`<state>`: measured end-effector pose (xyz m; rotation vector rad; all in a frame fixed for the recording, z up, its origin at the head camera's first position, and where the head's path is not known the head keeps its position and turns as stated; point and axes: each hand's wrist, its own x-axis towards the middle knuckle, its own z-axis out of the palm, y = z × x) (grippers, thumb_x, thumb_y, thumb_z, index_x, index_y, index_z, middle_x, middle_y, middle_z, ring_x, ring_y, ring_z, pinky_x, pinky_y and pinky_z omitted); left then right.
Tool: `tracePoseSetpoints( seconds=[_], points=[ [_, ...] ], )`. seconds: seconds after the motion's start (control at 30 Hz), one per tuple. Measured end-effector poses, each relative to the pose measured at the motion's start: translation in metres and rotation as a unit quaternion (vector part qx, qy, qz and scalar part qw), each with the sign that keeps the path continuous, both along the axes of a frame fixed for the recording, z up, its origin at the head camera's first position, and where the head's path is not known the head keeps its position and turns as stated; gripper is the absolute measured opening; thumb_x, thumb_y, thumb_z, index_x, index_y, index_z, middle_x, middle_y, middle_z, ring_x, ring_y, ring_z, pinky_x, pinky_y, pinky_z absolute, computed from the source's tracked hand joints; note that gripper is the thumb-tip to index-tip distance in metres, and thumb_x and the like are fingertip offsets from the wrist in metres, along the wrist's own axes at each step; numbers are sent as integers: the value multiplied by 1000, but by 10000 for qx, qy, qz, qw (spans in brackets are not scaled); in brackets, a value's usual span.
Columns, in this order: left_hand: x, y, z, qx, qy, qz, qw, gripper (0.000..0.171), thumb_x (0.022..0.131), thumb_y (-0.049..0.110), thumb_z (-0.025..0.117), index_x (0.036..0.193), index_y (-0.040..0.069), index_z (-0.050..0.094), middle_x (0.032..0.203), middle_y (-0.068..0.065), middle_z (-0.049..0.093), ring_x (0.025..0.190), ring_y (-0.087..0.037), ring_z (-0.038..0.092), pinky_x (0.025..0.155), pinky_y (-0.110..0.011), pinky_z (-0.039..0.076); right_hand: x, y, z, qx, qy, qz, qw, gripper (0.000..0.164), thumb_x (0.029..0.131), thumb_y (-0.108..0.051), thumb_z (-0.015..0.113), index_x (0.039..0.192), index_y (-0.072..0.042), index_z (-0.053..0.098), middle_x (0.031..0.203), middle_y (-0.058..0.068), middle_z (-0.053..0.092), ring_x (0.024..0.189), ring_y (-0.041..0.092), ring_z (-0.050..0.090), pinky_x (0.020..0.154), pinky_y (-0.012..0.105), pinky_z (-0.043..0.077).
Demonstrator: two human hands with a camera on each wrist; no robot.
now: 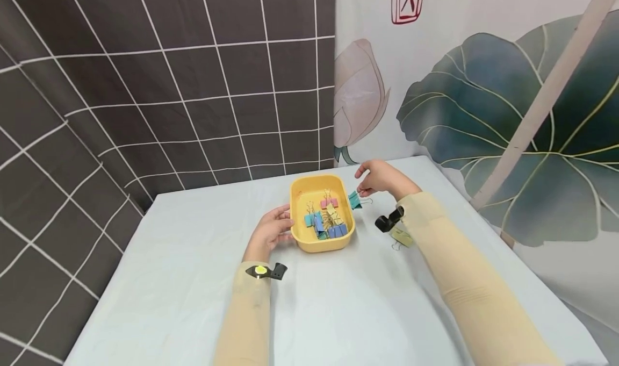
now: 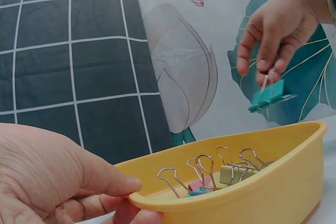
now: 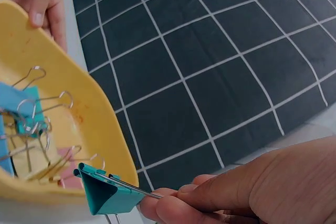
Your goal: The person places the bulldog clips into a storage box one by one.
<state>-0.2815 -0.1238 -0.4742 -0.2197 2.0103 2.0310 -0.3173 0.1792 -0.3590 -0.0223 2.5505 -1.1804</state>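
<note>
A teal binder clip (image 3: 111, 195) hangs by one wire handle from the pinched thumb and fingers of my right hand (image 1: 379, 179), just right of a yellow tray (image 1: 302, 242). In the left wrist view the teal clip (image 2: 266, 97) is beyond and above the tray's far rim. My left hand (image 1: 272, 229) grips the tray's left rim, thumb on top and fingers below. Inside lie several binder clips: a pink clip (image 1: 329, 202), a blue clip (image 1: 337, 230), a teal clip (image 3: 30, 109) and a pale yellow clip (image 2: 233, 173), partly overlapping.
A yellow-green binder clip (image 1: 401, 237) lies on the white-covered table (image 1: 193, 280), partly under the right forearm. Behind the table hang a dark grid-patterned cloth (image 1: 217, 86) and a white cloth with a leaf print (image 1: 483, 102).
</note>
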Motion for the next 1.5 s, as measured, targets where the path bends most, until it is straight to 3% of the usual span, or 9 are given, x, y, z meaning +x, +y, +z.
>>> tracePoseSetpoints(
  seconds=[0.17, 0.33, 0.5, 0.7, 1.03, 1.3, 1.5],
  points=[
    [2, -2, 2, 8, -1, 26, 10000, 59, 94, -3, 63, 149, 10, 49, 125, -14, 56, 99, -24, 64, 68, -29, 61, -11, -21, 9, 36, -11, 169, 9998, 29, 95, 6, 61, 124, 4, 55, 91, 18, 69, 68, 18, 69, 91, 44, 59],
    [2, -3, 1, 46, 4, 16, 10000, 58, 93, -3, 63, 148, 11, 51, 125, -13, 57, 97, -22, 65, 67, -30, 61, -23, -41, 14, 219, 87, 351, 9991, 31, 95, 5, 63, 125, 5, 56, 89, 16, 71, 68, 18, 70, 83, 37, 62],
    [0, -2, -1, 59, 65, -27, 10000, 58, 94, -2, 64, 149, 11, 50, 128, -14, 57, 95, -22, 65, 69, -30, 61, -32, -57, 15, 150, 217, 390, 9989, 28, 95, 6, 63, 122, 5, 58, 93, 19, 72, 75, 23, 73, 83, 38, 62],
    [0, -2, -1, 169, 78, -28, 9998, 59, 94, -4, 63, 150, 10, 48, 132, -16, 55, 97, -24, 65, 67, -29, 61, -41, -68, 11, 99, 424, 381, 9983, 26, 95, 8, 62, 121, 6, 59, 99, 22, 71, 69, 18, 71, 84, 40, 61],
    [1, -2, 1, 103, -11, 31, 9999, 58, 94, -2, 64, 148, 12, 51, 130, -14, 57, 100, -25, 65, 70, -31, 61, -46, -78, 6, 66, 570, 480, 9972, 21, 95, 9, 60, 116, 5, 60, 97, 23, 70, 79, 28, 73, 80, 39, 62],
    [-1, -2, -2, 79, -10, 63, 9999, 57, 94, -1, 65, 147, 14, 52, 128, -14, 57, 99, -24, 65, 70, -31, 62, -50, -86, 4, 89, 820, 346, 9960, 25, 92, 9, 64, 116, 4, 61, 96, 21, 69, 71, 21, 71, 79, 36, 62],
    [-1, -2, -1, 51, 13, 46, 10000, 58, 94, -1, 65, 148, 12, 51, 127, -13, 57, 97, -23, 65, 68, -30, 61, -54, -86, 3, 534, 1337, 186, 9894, 30, 88, 7, 69, 117, 5, 64, 102, 19, 66, 67, 14, 66, 74, 32, 62]
  ],
)
